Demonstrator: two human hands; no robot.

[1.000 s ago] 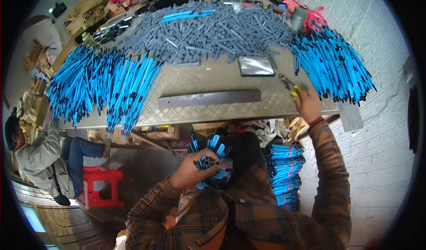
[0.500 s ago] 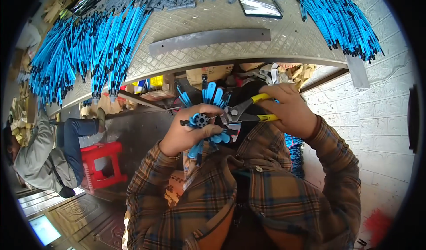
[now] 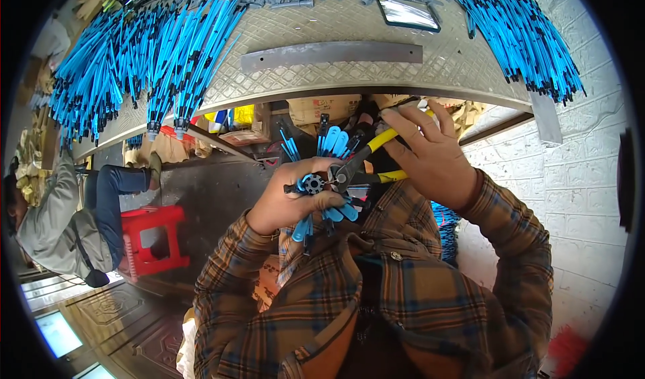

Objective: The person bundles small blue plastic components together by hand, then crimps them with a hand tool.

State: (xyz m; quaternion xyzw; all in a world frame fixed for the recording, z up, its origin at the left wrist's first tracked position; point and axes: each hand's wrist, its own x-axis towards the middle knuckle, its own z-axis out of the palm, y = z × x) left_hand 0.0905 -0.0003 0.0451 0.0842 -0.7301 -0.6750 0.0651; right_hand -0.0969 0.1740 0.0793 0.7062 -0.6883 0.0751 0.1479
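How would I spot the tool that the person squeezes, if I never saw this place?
Find the long metal table at the top, heaped with blue rods. Just below its edge, the right hand closes around the pliers. They alone have yellow handles, and their dark tips bite a small black-and-blue round part held in the left hand.

Your view's evenly daylit and sharp at center, with soft shadow under the desk. Heavy fisheye bends the edges, black vignette rings the frame, slight glare top right.
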